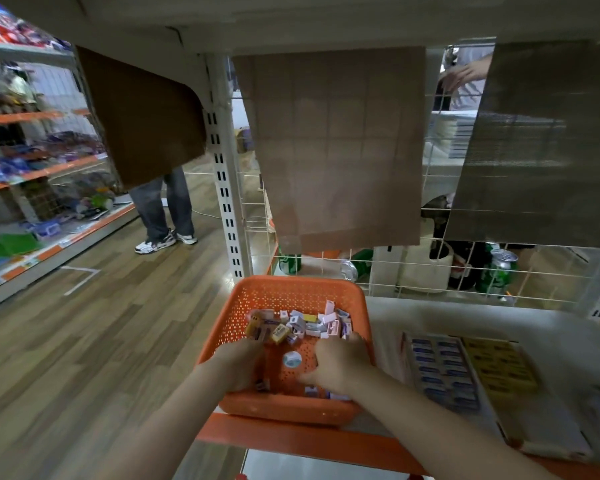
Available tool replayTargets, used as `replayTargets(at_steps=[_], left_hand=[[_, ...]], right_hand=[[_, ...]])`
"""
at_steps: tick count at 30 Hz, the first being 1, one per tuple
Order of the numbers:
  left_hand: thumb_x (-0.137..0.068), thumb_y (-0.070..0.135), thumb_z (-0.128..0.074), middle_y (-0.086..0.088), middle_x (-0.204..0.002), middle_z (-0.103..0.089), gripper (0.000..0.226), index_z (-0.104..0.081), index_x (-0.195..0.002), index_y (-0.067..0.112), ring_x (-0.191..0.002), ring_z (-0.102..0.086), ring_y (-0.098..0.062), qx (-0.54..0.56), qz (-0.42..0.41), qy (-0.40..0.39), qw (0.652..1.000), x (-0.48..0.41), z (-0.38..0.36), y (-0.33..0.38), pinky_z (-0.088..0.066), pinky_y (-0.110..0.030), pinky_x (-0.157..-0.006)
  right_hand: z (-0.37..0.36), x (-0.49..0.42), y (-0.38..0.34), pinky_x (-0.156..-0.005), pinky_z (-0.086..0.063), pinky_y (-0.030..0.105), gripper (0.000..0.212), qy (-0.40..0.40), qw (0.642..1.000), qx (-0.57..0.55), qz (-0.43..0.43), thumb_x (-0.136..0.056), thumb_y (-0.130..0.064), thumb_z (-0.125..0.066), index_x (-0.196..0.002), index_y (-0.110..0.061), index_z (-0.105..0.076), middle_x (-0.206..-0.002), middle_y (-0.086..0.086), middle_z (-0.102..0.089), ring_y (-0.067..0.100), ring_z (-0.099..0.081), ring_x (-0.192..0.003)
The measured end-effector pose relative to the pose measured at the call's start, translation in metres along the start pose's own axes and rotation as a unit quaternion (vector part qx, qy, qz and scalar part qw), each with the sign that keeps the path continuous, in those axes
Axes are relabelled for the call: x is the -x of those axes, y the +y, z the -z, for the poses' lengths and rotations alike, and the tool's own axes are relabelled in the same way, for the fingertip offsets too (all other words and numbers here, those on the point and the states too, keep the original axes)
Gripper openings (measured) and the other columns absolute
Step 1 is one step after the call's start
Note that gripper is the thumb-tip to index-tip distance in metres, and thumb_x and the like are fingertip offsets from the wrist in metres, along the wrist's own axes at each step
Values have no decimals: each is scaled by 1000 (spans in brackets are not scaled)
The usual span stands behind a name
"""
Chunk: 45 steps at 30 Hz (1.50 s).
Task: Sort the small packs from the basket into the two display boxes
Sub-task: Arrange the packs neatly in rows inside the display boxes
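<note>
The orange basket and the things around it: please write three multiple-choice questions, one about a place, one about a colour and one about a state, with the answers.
1. Where do the display boxes lie?
A) on the shelf, to the right of the basket
B) on the floor
C) inside the basket

2. What colour is the basket?
A) green
B) blue
C) orange

3. Where are the left hand and the right hand?
A) both inside the basket
B) both on the floor
C) one on a can

Answers:
1 A: both boxes sit on the shelf beside the basket's right wall.
2 C: its perforated walls and rim are orange.
3 A: both arms pass over the near rim, and the hands reach toward the packs.
</note>
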State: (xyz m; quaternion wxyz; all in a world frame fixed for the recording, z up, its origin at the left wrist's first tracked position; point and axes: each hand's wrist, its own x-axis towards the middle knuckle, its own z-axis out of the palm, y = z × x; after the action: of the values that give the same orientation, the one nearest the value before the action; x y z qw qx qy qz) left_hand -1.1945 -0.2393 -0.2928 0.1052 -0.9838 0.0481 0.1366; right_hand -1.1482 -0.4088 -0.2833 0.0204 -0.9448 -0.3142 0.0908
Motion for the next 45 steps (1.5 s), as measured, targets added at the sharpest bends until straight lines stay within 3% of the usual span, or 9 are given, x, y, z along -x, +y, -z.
replayTargets(at_steps=[3,8,13,17,24,30,36,39,45], left_hand=[[-96,21,-45,-6,-133,-54,34,-49,-129,17,-120,-52,-27,-3,49,-44,998,-4,-3,0,-44,-33,-93],[-90,26,-55,-4,-123,-60,27,-59,-116,18,-114,-56,-25,35,61,-15,997,-10,-8,-3,-43,-34,-92],[-87,32,-57,1,-122,-61,32,-58,-118,23,-116,-54,-22,42,43,18,998,-14,-12,-3,-38,-30,-93],[-91,31,-51,-2,-115,-64,25,-58,-112,19,-110,-56,-25,92,51,92,990,-13,-8,-2,-39,-30,-86],[-89,40,-55,0,-108,-65,28,-59,-110,21,-95,-62,-23,159,59,183,968,0,8,0,-47,-31,-72],[-87,45,-60,5,-98,-65,26,-63,-99,22,-83,-58,-15,185,25,226,956,13,37,15,-38,-24,-62],[-87,30,-62,4,-112,-64,24,-63,-109,23,-98,-60,-16,183,-10,250,951,13,68,50,-48,-26,-79],[-87,30,-61,6,-117,-62,27,-62,-114,24,-104,-59,-15,181,-37,273,944,10,80,76,-39,-20,-76],[-86,30,-61,9,-113,-62,20,-65,-106,27,-106,-57,-15,197,-85,282,935,-4,98,139,-38,-23,-73]], right_hand=[[-11,-4,-3,-111,-22,40,32,-41,999,15,-18,-88,-41,-56,-103,-13,-60,-117,10,-62,26,-53,-115],[-18,-6,0,-105,-31,35,22,31,999,-37,-15,-87,-27,-57,-101,-11,-63,-108,8,-65,27,-57,-107],[-19,-8,0,-72,-40,25,15,109,974,-195,31,-85,-19,-62,-99,-19,-69,-100,2,-68,18,-60,-91],[-20,-11,3,-65,-44,9,23,114,936,-332,34,-80,1,-63,-95,-13,-73,-93,6,-71,1,-58,-73],[-9,0,5,-66,-45,5,18,198,879,-431,52,-76,-4,-75,-87,-17,-70,-88,-6,-68,-10,-60,-75],[1,20,26,-71,-40,3,34,211,883,-418,43,-78,-3,-73,-107,-18,-66,-96,-14,-61,-1,-56,-87],[18,50,69,-64,-42,5,26,248,879,-406,25,-74,5,-72,-83,-18,-64,-84,-11,-65,-11,-58,-72],[23,73,95,-62,-43,6,21,262,878,-401,3,-74,4,-72,-83,-12,-63,-81,-9,-65,-10,-59,-70],[22,125,163,-65,-45,17,22,277,890,-359,-50,-75,0,-71,-82,-18,-61,-83,-8,-66,0,-60,-80]])
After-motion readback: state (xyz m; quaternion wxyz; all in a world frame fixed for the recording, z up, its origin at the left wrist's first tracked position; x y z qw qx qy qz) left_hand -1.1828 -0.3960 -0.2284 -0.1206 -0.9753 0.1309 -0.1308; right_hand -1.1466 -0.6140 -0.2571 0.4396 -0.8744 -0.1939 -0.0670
